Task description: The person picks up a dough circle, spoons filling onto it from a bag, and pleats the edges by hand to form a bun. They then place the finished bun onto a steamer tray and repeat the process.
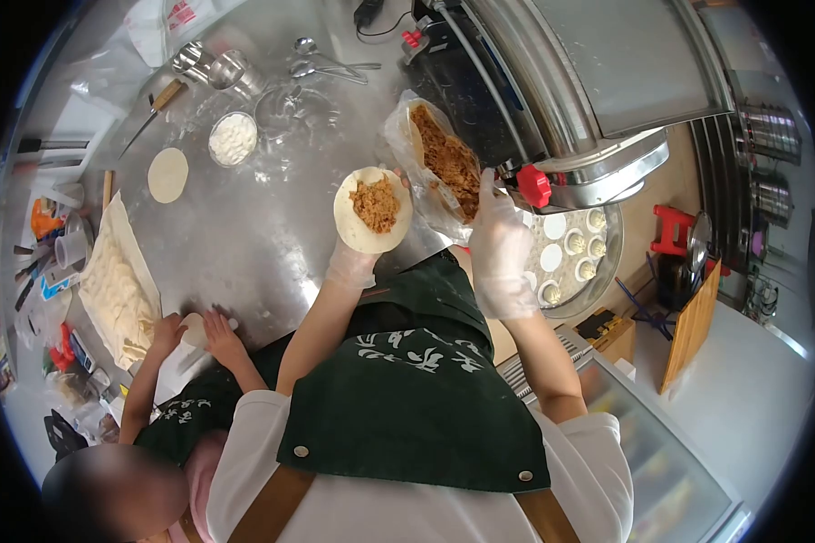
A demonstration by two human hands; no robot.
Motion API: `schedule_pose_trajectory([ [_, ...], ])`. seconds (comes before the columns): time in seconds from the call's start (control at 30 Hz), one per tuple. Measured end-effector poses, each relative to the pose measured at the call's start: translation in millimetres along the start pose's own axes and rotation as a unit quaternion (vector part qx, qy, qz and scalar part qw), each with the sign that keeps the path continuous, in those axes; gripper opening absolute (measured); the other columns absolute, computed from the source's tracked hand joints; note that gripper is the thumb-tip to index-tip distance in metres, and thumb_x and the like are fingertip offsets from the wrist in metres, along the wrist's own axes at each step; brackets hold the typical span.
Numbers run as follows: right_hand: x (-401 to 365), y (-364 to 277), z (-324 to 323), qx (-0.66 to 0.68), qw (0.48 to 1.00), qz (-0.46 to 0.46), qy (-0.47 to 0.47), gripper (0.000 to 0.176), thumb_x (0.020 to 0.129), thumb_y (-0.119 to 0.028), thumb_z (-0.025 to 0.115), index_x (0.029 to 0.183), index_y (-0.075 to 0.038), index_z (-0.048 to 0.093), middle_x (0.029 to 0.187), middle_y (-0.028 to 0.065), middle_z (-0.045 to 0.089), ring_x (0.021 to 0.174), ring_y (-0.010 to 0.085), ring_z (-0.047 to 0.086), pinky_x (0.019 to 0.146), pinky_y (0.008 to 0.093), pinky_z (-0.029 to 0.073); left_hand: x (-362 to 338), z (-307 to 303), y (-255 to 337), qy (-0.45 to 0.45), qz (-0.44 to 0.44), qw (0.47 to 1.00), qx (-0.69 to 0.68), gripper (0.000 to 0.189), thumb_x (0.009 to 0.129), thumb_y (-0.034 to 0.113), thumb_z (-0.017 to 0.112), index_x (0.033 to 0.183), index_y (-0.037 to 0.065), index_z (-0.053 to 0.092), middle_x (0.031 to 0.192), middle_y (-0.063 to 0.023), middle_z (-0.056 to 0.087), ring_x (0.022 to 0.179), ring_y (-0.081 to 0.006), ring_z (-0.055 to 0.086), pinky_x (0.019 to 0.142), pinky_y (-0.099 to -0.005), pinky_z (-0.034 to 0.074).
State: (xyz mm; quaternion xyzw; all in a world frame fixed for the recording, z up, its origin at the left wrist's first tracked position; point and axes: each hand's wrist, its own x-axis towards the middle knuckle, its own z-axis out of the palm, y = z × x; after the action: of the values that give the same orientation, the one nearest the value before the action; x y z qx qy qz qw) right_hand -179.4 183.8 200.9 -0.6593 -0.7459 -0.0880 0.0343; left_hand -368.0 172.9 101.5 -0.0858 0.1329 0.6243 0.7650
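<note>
My left hand (357, 260), in a clear plastic glove, holds up a round dough wrapper (343, 214) with a mound of brown minced filling (375, 205) in its middle. Most of the fingers are hidden under the wrapper. Just right of it lies a clear plastic bag (404, 145) opened around more brown filling (445, 161). My right hand (501, 237), also gloved, is at the bag's lower right edge. Its index finger points forward and the other fingers are curled; whatever they grip is hidden.
A round tray (607, 271) of pleated buns stands right, below a machine with a red knob (533, 185). On the steel table (244, 226) are a flour bowl (233, 139), a flat wrapper (167, 176), a knife (158, 109) and spoons. A co-worker's hands (222, 335) work dough at left.
</note>
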Motion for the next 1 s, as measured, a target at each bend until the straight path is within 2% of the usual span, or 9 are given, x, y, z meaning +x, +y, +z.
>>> schedule_pose_trajectory([
  [0.1, 11, -4, 22, -0.063, 0.998, -0.006, 0.014, 0.051, 0.078, -0.004, 0.062, 0.129, -0.003, 0.06, 0.066, 0.0041, 0.056, 0.05, 0.0203, 0.06, 0.044, 0.0337, 0.049, 21, -19, 6, -0.049, 0.015, 0.998, 0.025, 0.035, 0.103, 0.021, 0.047, 0.133, 0.006, 0.055, 0.133, -0.016, 0.06, 0.121, -0.0311, 0.059, 0.104, -0.0441, 0.051],
  [0.13, 14, -5, 26, -0.072, 0.997, -0.006, 0.017, 0.05, 0.077, -0.004, 0.063, 0.127, -0.003, 0.06, 0.066, 0.0042, 0.057, 0.05, 0.0204, 0.061, 0.044, 0.0339, 0.049, 26, -25, 8, -0.035, 0.02, 0.999, 0.033, 0.034, 0.103, 0.021, 0.047, 0.132, 0.007, 0.056, 0.131, -0.0142, 0.061, 0.12, -0.0294, 0.06, 0.103, -0.0438, 0.052],
  [0.33, 29, -11, 35, 0.06, 0.996, 0.028, -0.056, 0.048, 0.077, -0.006, 0.063, 0.125, -0.001, 0.06, 0.072, 0.0118, 0.068, 0.06, 0.0246, 0.07, 0.05, 0.0345, 0.055, 52, -42, 4, -0.008, 0.037, 0.997, 0.069, 0.031, 0.104, 0.02, 0.046, 0.131, 0.009, 0.057, 0.127, -0.0076, 0.063, 0.115, -0.0233, 0.063, 0.098, -0.0417, 0.055],
  [0.53, 38, -6, 39, 0.174, 0.981, 0.0, -0.088, 0.035, 0.082, -0.005, 0.058, 0.115, 0.002, 0.065, 0.077, 0.0189, 0.069, 0.069, 0.0366, 0.071, 0.062, 0.0444, 0.057, 55, -54, -2, -0.014, 0.054, 0.993, 0.106, 0.034, 0.102, 0.016, 0.049, 0.134, 0.009, 0.054, 0.133, -0.0092, 0.061, 0.12, -0.0242, 0.06, 0.103, -0.0413, 0.052],
  [0.63, 41, -4, 31, 0.261, 0.956, 0.07, -0.112, 0.031, 0.085, -0.005, 0.057, 0.114, -0.001, 0.067, 0.074, 0.0237, 0.066, 0.076, 0.0396, 0.068, 0.066, 0.0481, 0.054, 56, -56, -2, -0.009, 0.041, 0.997, 0.071, 0.034, 0.102, 0.015, 0.049, 0.135, 0.009, 0.053, 0.133, -0.0086, 0.061, 0.121, -0.0239, 0.059, 0.104, -0.0411, 0.051],
  [0.73, 36, 1, 29, 0.202, 0.969, 0.02, -0.138, 0.033, 0.082, -0.005, 0.058, 0.114, 0.0, 0.067, 0.078, 0.0218, 0.069, 0.073, 0.0379, 0.07, 0.062, 0.0475, 0.056, 55, -53, -4, -0.009, 0.044, 0.996, 0.076, 0.034, 0.101, 0.014, 0.049, 0.134, 0.009, 0.054, 0.133, -0.0083, 0.061, 0.12, -0.0232, 0.059, 0.103, -0.04, 0.051],
  [0.83, 28, 0, 16, 0.162, 0.98, 0.0, -0.114, 0.033, 0.081, -0.005, 0.058, 0.112, 0.0, 0.068, 0.075, 0.0216, 0.068, 0.07, 0.0381, 0.069, 0.061, 0.0475, 0.055, 56, -52, -6, -0.036, 0.063, 0.993, 0.098, 0.033, 0.101, 0.013, 0.049, 0.134, 0.009, 0.054, 0.131, -0.0078, 0.061, 0.119, -0.0221, 0.06, 0.102, -0.0384, 0.052],
  [0.93, 23, 5, 18, 0.182, 0.975, -0.007, -0.124, 0.032, 0.08, -0.005, 0.059, 0.111, -0.002, 0.069, 0.075, 0.0195, 0.068, 0.066, 0.0371, 0.068, 0.06, 0.0469, 0.055, 53, -47, -9, -0.053, 0.092, 0.984, 0.14, 0.033, 0.1, 0.012, 0.05, 0.134, 0.009, 0.053, 0.129, -0.0075, 0.062, 0.117, -0.0209, 0.061, 0.101, -0.0373, 0.052],
  [1.0, 23, 8, 20, 0.205, 0.969, -0.016, -0.139, 0.031, 0.081, -0.005, 0.06, 0.111, -0.002, 0.069, 0.078, 0.0201, 0.067, 0.071, 0.0379, 0.067, 0.064, 0.045, 0.054, 51, -42, -13, -0.04, 0.107, 0.976, 0.183, 0.034, 0.099, 0.01, 0.052, 0.134, 0.009, 0.052, 0.127, -0.0071, 0.062, 0.115, -0.0205, 0.061, 0.099, -0.0368, 0.054],
])
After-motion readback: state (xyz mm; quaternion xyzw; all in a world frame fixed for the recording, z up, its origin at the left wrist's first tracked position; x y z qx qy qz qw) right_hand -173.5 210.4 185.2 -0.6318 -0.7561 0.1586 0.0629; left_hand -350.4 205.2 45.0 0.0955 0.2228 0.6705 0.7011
